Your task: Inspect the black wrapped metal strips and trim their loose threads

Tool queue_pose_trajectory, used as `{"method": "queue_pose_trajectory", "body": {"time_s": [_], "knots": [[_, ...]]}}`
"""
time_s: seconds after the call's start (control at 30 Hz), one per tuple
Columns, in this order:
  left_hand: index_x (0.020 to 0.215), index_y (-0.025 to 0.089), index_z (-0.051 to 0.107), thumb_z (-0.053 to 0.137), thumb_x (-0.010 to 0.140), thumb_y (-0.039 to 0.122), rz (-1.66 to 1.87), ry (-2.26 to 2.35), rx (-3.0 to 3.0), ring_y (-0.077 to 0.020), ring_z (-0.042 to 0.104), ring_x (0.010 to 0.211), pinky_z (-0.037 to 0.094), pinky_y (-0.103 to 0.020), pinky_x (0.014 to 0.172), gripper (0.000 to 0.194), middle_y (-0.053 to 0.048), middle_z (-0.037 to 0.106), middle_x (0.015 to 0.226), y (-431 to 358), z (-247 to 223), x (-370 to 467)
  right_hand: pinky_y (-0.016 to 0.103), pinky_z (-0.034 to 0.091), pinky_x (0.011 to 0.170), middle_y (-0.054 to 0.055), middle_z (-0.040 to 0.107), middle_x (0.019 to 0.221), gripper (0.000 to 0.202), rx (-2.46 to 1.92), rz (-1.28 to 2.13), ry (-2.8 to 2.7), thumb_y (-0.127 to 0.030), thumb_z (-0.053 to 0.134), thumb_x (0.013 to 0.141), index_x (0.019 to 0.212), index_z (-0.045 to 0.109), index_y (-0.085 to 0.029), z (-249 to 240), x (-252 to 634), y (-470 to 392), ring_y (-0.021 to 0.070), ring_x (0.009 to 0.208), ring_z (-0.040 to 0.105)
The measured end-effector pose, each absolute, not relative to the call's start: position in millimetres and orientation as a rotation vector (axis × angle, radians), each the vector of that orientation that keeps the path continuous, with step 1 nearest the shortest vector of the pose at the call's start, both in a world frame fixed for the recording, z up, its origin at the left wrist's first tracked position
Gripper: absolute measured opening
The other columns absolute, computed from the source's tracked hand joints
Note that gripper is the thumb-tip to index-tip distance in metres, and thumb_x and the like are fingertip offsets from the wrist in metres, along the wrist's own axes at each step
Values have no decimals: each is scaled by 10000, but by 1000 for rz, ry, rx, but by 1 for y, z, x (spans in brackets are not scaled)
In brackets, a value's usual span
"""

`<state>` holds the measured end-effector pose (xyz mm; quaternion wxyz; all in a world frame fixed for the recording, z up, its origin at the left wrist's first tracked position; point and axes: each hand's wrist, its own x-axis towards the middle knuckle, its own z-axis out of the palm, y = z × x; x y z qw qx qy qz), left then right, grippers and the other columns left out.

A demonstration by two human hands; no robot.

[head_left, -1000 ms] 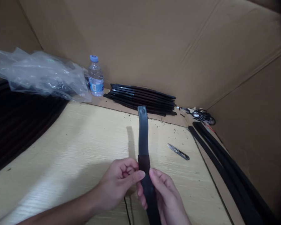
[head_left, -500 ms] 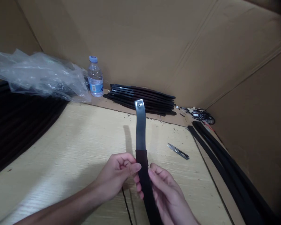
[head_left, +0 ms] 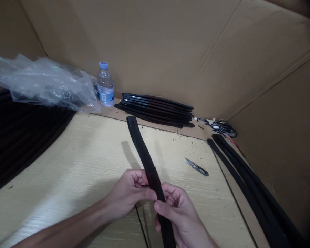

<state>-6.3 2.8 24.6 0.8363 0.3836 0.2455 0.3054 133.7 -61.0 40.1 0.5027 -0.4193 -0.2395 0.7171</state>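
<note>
Here, both hands close on one curved black strip (head_left: 141, 146). Left hand (head_left: 133, 193) pinches it from the left side, thumb across the upper face, fingers curled at the edge. Right hand (head_left: 179, 212) grips a little nearer the body, thumb on top, fingers wrapped behind. The strip runs between the two hands: near part passes out at the bottom of view, far end extends beyond them, leaning left, a small hole near its tip. Dark fabric sleeve (head_left: 152, 176) covers it where the hands hold; the far stretch is bare. A black cord (head_left: 141, 224) hangs below the left hand.

Beyond: pale tabletop (head_left: 100, 148), strip's shadow falling on it. Thread snips (head_left: 196, 166) lie to the right, well apart from the hands. Farther off, a row of similar black strips (head_left: 160, 110) beside an upright water bottle (head_left: 106, 91); clear plastic sheeting (head_left: 51, 82) left of that. Cardboard walls (head_left: 150, 44) behind.
</note>
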Motion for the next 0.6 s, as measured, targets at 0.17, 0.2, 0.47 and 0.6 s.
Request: {"method": "queue_pose_trajectory", "body": {"time_s": [0.17,0.2,0.47,0.6], "knots": [[705,101,607,768,668,264,627,494,788,-119,587,513,426,-211,506,232,-28,641,582,2,22,-6,148,431,378,20,664,622,275,-990,1741,-614,-303,734,743,743,501,-157,41,134,-64,72,421,552],[680,111,586,758,681,270,628,496,784,-122,585,495,421,-214,498,234,-20,628,549,1,21,-5,136,405,373,31,675,641,281,-996,1734,-593,-330,709,768,745,485,-161,41,134,-65,67,416,552],[642,108,577,781,652,274,683,559,834,-118,580,531,415,-212,515,263,-38,649,600,-3,19,-2,122,297,292,6,606,509,336,-1103,1686,-511,-463,572,839,739,521,-147,36,133,-64,45,303,443],[652,132,525,724,721,300,694,579,834,-131,601,517,423,-219,512,270,-36,659,584,-7,20,1,121,279,288,-17,571,488,346,-1126,1639,-530,-475,555,844,740,522,-147,33,130,-63,35,292,409]]}}
